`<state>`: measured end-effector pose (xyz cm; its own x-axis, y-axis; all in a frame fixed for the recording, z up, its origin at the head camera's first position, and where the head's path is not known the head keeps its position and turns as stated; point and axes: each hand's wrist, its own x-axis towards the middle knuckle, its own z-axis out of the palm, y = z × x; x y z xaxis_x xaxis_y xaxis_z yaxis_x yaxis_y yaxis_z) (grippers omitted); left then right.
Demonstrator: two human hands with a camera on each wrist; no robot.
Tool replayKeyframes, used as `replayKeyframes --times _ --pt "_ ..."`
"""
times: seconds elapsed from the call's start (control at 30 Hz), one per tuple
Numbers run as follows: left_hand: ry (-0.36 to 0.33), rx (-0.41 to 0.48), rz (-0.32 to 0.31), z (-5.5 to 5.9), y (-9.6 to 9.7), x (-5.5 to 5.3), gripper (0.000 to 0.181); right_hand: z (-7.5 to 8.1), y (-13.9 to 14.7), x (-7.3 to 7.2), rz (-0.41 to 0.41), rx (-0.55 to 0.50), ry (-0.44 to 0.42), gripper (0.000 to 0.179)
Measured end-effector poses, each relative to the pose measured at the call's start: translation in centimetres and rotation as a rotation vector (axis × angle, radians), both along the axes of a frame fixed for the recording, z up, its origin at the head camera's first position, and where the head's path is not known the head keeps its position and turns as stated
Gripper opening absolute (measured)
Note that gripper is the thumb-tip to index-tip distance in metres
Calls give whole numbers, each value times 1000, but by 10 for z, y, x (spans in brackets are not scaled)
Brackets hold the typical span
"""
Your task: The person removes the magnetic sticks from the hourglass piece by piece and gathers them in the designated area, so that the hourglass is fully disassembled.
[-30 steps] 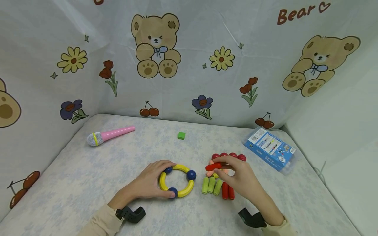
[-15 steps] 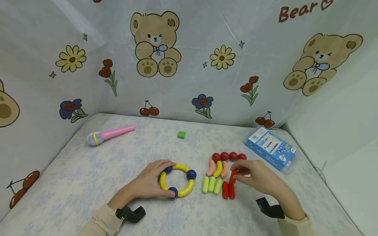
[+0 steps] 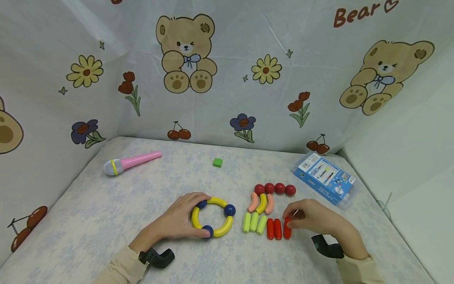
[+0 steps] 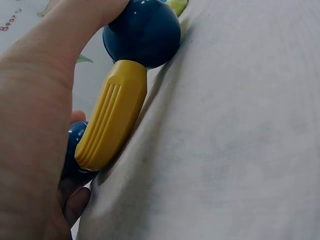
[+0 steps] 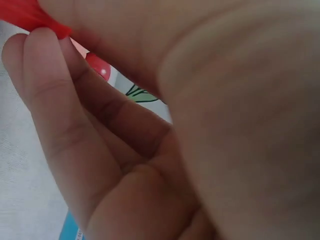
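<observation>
My left hand (image 3: 181, 219) holds the left side of a ring (image 3: 223, 227) made of curved yellow rods and blue balls. Its thumb lies on the lower blue ball (image 3: 208, 231), its fingers at the upper left ball. The left wrist view shows a ridged yellow rod (image 4: 112, 117) between two blue balls, close to the tabletop. My right hand (image 3: 313, 215) pinches a straight red rod (image 3: 287, 230) between thumb and fingers, to the right of two like red rods (image 3: 274, 228). In the right wrist view, that held red rod (image 5: 27, 12) shows at the fingertips.
Three light green rods (image 3: 253, 222) lie left of the red ones. Behind them are curved pink and yellow rods (image 3: 261, 204) and a row of several red balls (image 3: 274, 188). Farther off sit a blue box (image 3: 324, 177), a green block (image 3: 218, 162) and a pink toy microphone (image 3: 133, 162).
My right hand has carried the red rod rightward and down, from over the curved rods to beside the two red rods. The left hand and the ring stay put.
</observation>
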<state>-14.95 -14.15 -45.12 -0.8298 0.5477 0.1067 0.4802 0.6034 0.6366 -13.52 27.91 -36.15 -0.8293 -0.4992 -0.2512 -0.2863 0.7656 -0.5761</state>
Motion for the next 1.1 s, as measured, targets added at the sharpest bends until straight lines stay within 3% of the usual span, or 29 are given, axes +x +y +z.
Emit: replayKeyframes --times 0.47,0.63,0.77,0.97,1.1 --pt "0 -6 3 2 0 2 98 -14 -4 -4 -30 21 -76 13" --pt "-3 -12 2 2 -1 2 98 -10 -14 -3 -38 16 85 18" --pt "16 -15 -26 1 -2 1 98 -12 -43 -1 -12 -47 248 23" --pt "27 -6 -64 0 -4 0 98 -24 -102 8 80 -34 374 34" --pt "12 8 -97 0 -5 -1 98 -34 -122 13 132 32 440 38"
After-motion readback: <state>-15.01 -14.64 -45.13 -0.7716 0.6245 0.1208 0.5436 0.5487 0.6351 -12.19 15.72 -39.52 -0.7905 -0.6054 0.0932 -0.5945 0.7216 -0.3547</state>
